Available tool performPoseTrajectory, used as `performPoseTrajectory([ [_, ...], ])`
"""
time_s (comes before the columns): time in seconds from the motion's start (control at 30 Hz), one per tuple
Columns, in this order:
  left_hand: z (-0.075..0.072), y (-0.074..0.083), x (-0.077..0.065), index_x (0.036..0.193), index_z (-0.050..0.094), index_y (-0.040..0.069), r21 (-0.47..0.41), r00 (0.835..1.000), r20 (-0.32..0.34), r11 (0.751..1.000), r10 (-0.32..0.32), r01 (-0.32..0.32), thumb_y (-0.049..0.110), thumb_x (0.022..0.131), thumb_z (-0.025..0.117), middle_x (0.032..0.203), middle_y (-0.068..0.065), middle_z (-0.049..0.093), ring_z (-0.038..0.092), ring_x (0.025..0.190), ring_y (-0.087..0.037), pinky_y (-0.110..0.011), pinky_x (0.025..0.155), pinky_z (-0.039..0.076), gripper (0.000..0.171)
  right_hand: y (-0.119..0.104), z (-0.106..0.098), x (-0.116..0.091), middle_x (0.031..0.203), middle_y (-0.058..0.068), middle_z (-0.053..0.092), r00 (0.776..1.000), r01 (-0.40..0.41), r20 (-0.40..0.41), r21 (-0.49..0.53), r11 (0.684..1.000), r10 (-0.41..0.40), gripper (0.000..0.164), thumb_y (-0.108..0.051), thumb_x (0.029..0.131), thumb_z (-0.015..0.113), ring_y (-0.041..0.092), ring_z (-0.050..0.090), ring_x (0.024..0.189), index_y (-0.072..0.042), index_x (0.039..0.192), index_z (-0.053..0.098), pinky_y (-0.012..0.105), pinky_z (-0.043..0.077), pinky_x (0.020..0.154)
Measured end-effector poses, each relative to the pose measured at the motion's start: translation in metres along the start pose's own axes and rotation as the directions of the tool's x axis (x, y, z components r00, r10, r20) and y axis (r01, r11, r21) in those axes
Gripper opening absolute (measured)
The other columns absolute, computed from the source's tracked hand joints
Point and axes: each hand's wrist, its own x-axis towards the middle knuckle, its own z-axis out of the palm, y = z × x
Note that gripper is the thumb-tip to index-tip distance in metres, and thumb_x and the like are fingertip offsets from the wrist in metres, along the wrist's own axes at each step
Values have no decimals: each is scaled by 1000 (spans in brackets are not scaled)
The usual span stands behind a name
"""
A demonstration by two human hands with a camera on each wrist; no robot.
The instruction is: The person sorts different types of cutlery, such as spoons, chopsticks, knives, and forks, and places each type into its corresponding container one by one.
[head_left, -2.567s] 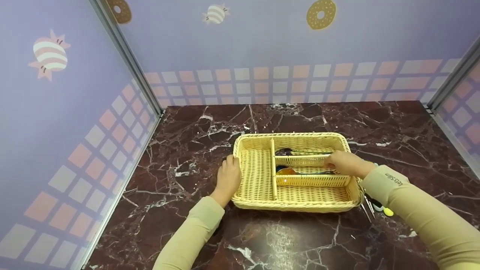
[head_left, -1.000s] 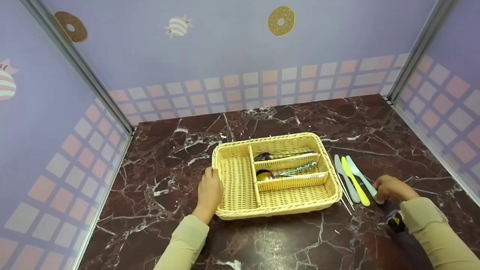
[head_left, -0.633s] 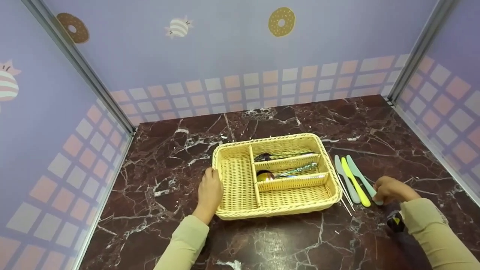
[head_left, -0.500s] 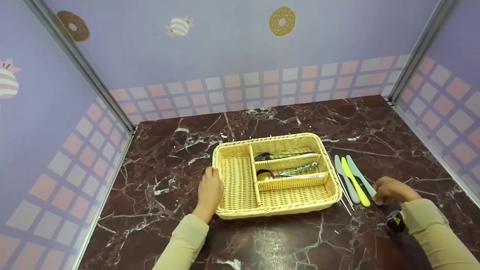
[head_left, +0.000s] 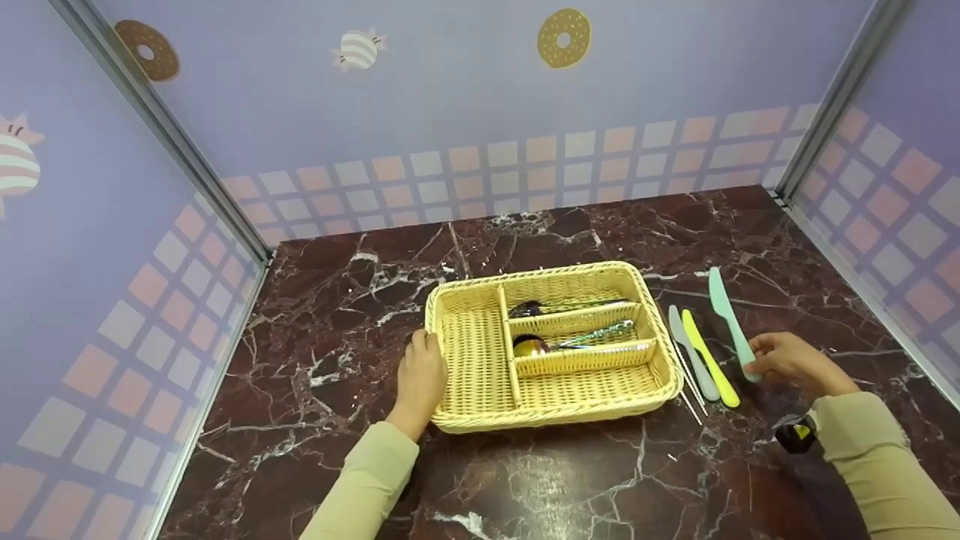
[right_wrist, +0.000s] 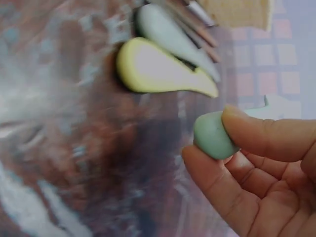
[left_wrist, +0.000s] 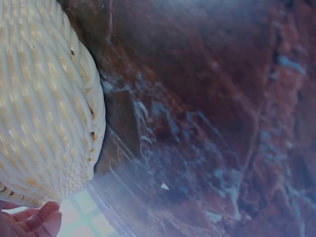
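Walls (head_left: 465,97): the far, left and right sides are closed in by lilac panels, on which rows of pink and white squares (head_left: 580,142) are printed.
Table (head_left: 352,480): a dark red top, veined with white, is framed by the panels.
Basket (head_left: 476,360): it is set mid-table and divided into one compartment at left and three at right, arranged from far to near.
Sleeves (head_left: 877,450): the arms, covered in pale beige, are stretched in from the near left and near right.
Left hand (head_left: 418,377): the left rim of the basket is held by its curled fingers.
Right hand (head_left: 799,364): the handle end of the green knife (head_left: 733,322) is pinched between thumb and fingers.
Knife in hand: it is held right of the other two, its blade pointed to the far side; whether the table is touched cannot be told.
Yellow knife (head_left: 711,365) and gray knife (head_left: 694,356): they are laid side by side between basket and green knife, the yellow at right.
Shiny spoons (head_left: 532,347): they are placed in the middle right compartment, bowls to the left.
Dark spoon (head_left: 529,308): it is laid in the far right compartment.
Thin sticks (head_left: 688,388): they are laid just beside the basket's right side.
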Motion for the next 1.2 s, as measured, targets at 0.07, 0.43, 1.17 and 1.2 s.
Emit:
performPoseTrajectory([
  [0.07, -1, 0, 0, 98, 57, -10, 1, 1000, 6, 1000, -1, 1, -2, 79, 59, 100, -21, 51, 56, 72, -31, -39, 56, 50, 21, -8, -2, -1, 72, -3, 47, 999, 26, -18, -6, 1000, -26, 25, -6, 82, 61, 7, 47, 58, 9, 98, 49, 28, 46, 55],
  [0.43, -10, 9, 22, 100, 58, -5, 268, 993, -28, 958, 115, -103, 8, 79, 55, 91, -14, 55, 51, 71, -26, -35, 56, 44, 25, -82, 5, -4, 89, 5, 62, 977, 168, -121, -88, 982, -178, 44, -6, 83, 63, 4, 59, 72, 17, 117, 49, 23, 52, 64],
  [1.17, -89, 150, 72, 93, 65, 8, 192, 759, 5, 744, 651, -639, -1, 77, 60, 91, -1, 58, 54, 84, -14, -21, 78, 47, 19, -205, 123, -6, 73, 7, 61, 655, 546, -53, -656, 521, -754, 11, 5, 69, 66, 21, 57, 66, 0, 78, 68, 34, 50, 60],
  [1.2, -87, 148, 71, 91, 65, 9, 205, 761, 18, 742, 649, -638, 0, 76, 60, 89, -1, 57, 54, 82, -13, -21, 76, 47, 18, -206, 127, -7, 74, 7, 60, 645, 536, -49, -682, 497, -763, 11, 5, 68, 66, 22, 57, 67, -1, 78, 68, 34, 50, 61],
])
